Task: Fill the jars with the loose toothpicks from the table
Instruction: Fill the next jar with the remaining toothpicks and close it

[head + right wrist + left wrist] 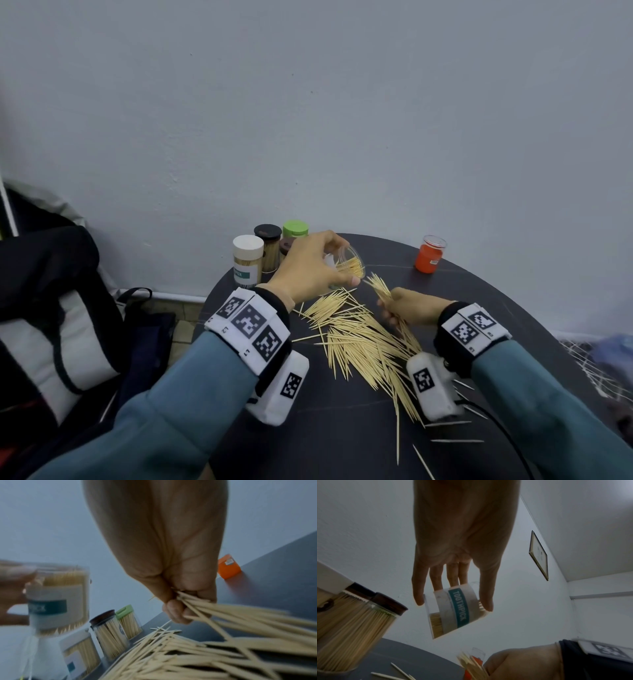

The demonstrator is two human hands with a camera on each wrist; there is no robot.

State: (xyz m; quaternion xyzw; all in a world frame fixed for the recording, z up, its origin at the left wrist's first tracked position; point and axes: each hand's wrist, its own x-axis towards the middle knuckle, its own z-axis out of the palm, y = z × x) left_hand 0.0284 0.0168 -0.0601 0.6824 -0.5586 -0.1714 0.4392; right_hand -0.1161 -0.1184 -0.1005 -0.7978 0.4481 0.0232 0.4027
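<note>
My left hand (pixel 310 265) grips a clear jar (pixel 349 262) with a teal "TOOTHPICK" label (pixel 458 609), tilted with its open mouth toward the right and partly filled with toothpicks. My right hand (pixel 409 306) pinches a bundle of toothpicks (pixel 378 286) just right of the jar's mouth, their tips pointing toward it. In the right wrist view the fingers (pixel 176 611) curl round the bundle (pixel 240 614). A large pile of loose toothpicks (pixel 363 339) lies on the dark round table (pixel 513 298) between and below my hands.
Closed, filled jars stand at the table's back left: a white-lidded one (pixel 247 260), a brown-lidded one (pixel 268 251), a green-lidded one (pixel 295 229). A red jar (pixel 430 254) stands at the back right. A bag (pixel 51 308) sits left of the table. Stray toothpicks (pixel 455 442) lie near the front edge.
</note>
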